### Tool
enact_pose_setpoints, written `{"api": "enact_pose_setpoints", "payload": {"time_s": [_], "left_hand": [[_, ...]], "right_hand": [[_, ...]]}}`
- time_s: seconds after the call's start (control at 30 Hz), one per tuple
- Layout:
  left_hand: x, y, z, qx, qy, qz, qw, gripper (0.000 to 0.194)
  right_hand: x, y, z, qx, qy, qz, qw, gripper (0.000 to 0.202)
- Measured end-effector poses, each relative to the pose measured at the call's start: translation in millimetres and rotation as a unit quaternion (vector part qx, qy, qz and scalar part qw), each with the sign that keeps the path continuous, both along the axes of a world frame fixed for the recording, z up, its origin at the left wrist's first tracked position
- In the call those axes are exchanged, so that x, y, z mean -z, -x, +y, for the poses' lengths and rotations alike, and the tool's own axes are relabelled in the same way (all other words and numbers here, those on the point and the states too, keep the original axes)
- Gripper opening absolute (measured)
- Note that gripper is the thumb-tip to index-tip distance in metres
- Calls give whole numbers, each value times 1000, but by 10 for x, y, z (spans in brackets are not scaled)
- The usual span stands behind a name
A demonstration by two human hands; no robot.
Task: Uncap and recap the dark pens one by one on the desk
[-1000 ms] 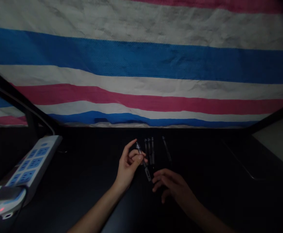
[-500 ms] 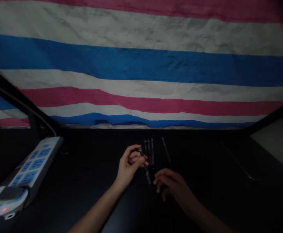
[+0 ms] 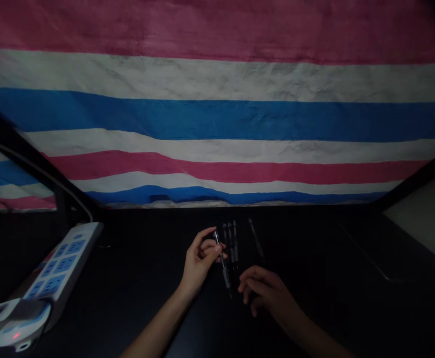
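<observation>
My left hand [image 3: 198,258] pinches a pen [image 3: 225,276] between thumb and fingers, its index fingertip at the pen's upper end. The pen slants, with its narrow tip pointing down toward me. My right hand [image 3: 266,291] hovers just right of that tip, fingers loosely bent and apart, with nothing visible in them. Behind the held pen, three similar pens lie side by side, the rightmost pen [image 3: 235,241] among them. Another pen [image 3: 256,236] lies by itself farther right, tilted.
A white power strip [image 3: 71,253] with a lit plug-in adapter [image 3: 23,325] lies on the left of the black table [image 3: 135,263]. A dark flat object [image 3: 374,248] is at the right. Striped red, white and blue sheeting [image 3: 217,119] hangs behind.
The view has tilted up slightly. A narrow tip now shows at the held pen's lower end, which looked blunt before. Both hands keep nearly the same places.
</observation>
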State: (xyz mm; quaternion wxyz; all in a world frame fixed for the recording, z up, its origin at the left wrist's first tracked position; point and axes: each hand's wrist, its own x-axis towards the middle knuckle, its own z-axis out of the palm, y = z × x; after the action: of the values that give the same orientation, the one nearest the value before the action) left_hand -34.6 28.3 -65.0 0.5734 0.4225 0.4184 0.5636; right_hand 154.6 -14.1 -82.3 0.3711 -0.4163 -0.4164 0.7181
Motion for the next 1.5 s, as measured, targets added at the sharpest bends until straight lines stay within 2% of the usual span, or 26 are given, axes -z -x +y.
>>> {"api": "enact_pose_setpoints", "payload": {"time_s": [0.13,0.23,0.33,0.47,0.6,0.67,0.7,0.73,0.77,0.83,0.9,0.97,1.0,1.07,1.17,1.4,1.5], "left_hand": [[-22,-4,1,-25,-4,8,1000,44],[-25,11,15,-43,-19,38,998,48],[14,49,49,-71,-41,106,991,56],[106,98,93,-117,-83,207,968,54],[162,98,96,-102,-96,208,968,52],[181,91,95,-85,-98,206,970,47],[192,91,96,-80,-99,211,969,44],[206,93,99,-78,-99,218,968,41],[222,97,102,-80,-99,225,966,39],[255,112,106,-86,-97,232,964,36],[276,126,98,-83,-92,239,963,36],[279,132,77,-69,-93,254,960,38],[274,130,65,-58,-96,260,959,40],[255,119,44,-35,-103,257,960,41],[224,95,29,-11,-107,236,966,40],[204,66,15,0,-88,224,971,36],[142,74,10,10,-66,241,968,37]], "right_hand": [[-24,11,-7,3,3,3,1000,27],[-28,16,-7,3,1,0,1000,26],[-14,13,-5,2,-2,0,1000,23],[21,12,-10,0,-7,1,1000,21],[-4,7,-21,-13,-27,-25,999,19],[-58,-22,-14,-9,-95,-106,990,17],[-89,-46,-4,-1,-154,-168,974,16],[-115,-77,11,15,-227,-241,943,16],[-131,-112,33,24,-314,-312,897,18],[-125,-186,87,17,-448,-434,781,30],[-68,-249,144,-6,-497,-539,680,45],[7,-287,187,-34,-505,-601,618,53],[38,-298,201,-44,-507,-615,602,54],[73,-308,218,-52,-513,-615,596,51],[58,-318,233,-37,-529,-573,625,46],[-56,-382,255,-3,-548,-517,658,44],[-162,-421,220,33,-546,-505,668,40]]}}
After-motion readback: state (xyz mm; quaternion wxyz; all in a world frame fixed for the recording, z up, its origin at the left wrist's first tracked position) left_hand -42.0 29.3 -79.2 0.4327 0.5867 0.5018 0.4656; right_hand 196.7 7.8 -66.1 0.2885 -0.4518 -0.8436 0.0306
